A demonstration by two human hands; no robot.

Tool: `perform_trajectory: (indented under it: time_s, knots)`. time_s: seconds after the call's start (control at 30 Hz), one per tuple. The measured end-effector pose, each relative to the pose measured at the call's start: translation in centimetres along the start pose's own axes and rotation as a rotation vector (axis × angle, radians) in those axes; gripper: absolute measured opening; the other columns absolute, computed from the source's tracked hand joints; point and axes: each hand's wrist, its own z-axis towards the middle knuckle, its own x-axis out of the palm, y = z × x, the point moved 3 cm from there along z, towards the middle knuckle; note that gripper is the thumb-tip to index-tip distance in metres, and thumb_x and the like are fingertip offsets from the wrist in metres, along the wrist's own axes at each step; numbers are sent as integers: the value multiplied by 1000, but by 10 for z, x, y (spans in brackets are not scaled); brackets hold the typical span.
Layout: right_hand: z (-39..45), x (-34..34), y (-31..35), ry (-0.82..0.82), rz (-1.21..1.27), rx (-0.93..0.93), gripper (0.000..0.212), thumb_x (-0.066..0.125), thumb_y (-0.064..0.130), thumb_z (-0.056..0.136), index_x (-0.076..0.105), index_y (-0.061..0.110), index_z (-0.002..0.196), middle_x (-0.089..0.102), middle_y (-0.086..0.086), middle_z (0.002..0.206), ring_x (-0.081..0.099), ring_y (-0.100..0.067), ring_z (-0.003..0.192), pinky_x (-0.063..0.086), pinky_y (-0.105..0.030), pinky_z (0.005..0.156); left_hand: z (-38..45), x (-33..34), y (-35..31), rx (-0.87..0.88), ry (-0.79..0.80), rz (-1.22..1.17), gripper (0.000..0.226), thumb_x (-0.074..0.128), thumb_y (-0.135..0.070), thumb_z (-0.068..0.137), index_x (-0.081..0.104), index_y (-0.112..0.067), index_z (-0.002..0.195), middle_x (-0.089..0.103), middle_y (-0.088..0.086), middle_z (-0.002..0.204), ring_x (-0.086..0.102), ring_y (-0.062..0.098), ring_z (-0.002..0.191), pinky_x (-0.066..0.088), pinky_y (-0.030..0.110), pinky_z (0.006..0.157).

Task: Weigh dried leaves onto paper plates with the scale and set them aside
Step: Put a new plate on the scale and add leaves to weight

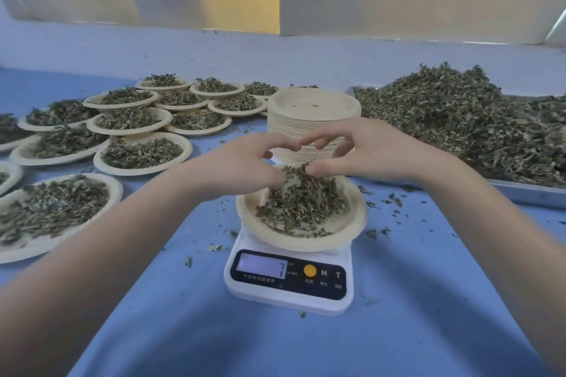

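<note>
Both hands are pinching dried leaves [301,202] over the paper plate [352,226] sitting on the kitchen scale [289,278].

The plate is resting on the scale platform near the middle of the blue table surface [413,285], and the leaves are forming a mound in it. The left hand [242,165] and right hand [352,150] are meeting above the mound, thumbs and fingers curled and gripping leaves at its top. The scale display is showing 7. A stack of empty plates [312,119] is standing just behind. Filled plates [137,156] are crowding the left side; a metal tray [526,193] heaped with a loose leaf pile [459,119] is occupying the right edge.
</note>
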Motion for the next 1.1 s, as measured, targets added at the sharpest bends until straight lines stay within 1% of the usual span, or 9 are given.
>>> perform_trajectory:
  time_s: [0.4, 0.53, 0.67, 0.73, 0.83, 0.9, 0.97, 1.03, 1.1]
  knots:
    - [1, 3, -4, -30, 35, 3, 40, 71, 52, 73, 60, 50, 112, 62, 21, 107, 60, 7, 88, 40, -11, 75, 10, 4, 3, 31, -73, 5, 49, 65, -19, 80, 54, -42, 121, 50, -14, 129, 42, 3, 123, 37, 37, 105]
    - [1, -2, -9, -74, 63, 10, 36, 72, 45, 76, 61, 45, 111, 64, 19, 104, 62, 2, 88, 45, -13, 78, 21, 7, -10, 59, -98, 72, 47, 63, -20, 81, 55, -34, 125, 51, -9, 132, 43, 8, 126, 37, 35, 105]
    - [0, -5, -17, -121, 119, 18, 32, 71, 40, 77, 59, 46, 106, 66, 17, 99, 65, -2, 87, 48, -21, 81, 35, 9, -25, 81, -156, 100, 37, 63, -23, 83, 59, -24, 120, 56, -4, 126, 50, 12, 119, 41, 32, 100]
    - [0, -8, -23, -141, 132, 25, 31, 71, 40, 78, 61, 44, 108, 67, 15, 98, 65, -1, 85, 48, -19, 80, 42, 12, -30, 90, -176, 81, 35, 62, -24, 84, 59, -21, 120, 57, -4, 123, 51, 12, 117, 41, 30, 99]
    - [-1, -20, -39, -198, 116, 75, 27, 70, 38, 80, 65, 41, 107, 68, 17, 93, 64, 2, 76, 44, -6, 67, 57, 21, -42, 117, -174, 60, 33, 59, -22, 86, 60, -19, 119, 60, -4, 119, 54, 13, 113, 41, 25, 93]
    - [2, -30, -59, -249, 106, 150, 19, 68, 29, 82, 67, 35, 101, 69, 16, 85, 66, -8, 69, 45, -8, 57, 69, 29, -53, 141, -159, 61, 34, 56, -17, 87, 59, -18, 120, 61, -3, 116, 56, 13, 109, 42, 23, 91]
    - [11, -35, -85, -253, 36, 267, 15, 62, 22, 84, 67, 28, 96, 69, 11, 88, 65, -11, 63, 45, -13, 52, 82, 36, -63, 167, -135, 67, 36, 55, -12, 86, 58, -18, 121, 62, -2, 114, 56, 14, 108, 43, 25, 94]
    - [24, -37, -111, -172, -122, 370, 19, 58, 19, 87, 68, 25, 102, 69, 2, 104, 63, -11, 73, 44, -16, 62, 94, 41, -71, 180, -113, 76, 36, 54, -11, 86, 57, -17, 121, 61, -2, 111, 55, 15, 107, 42, 25, 94]
    - [40, -35, -137, -62, -268, 436, 32, 58, 21, 89, 64, 18, 120, 63, -4, 123, 60, -19, 101, 42, -21, 81, 106, 46, -77, 185, -91, 89, 36, 54, -11, 86, 57, -17, 122, 61, -2, 112, 54, 14, 104, 41, 22, 87]
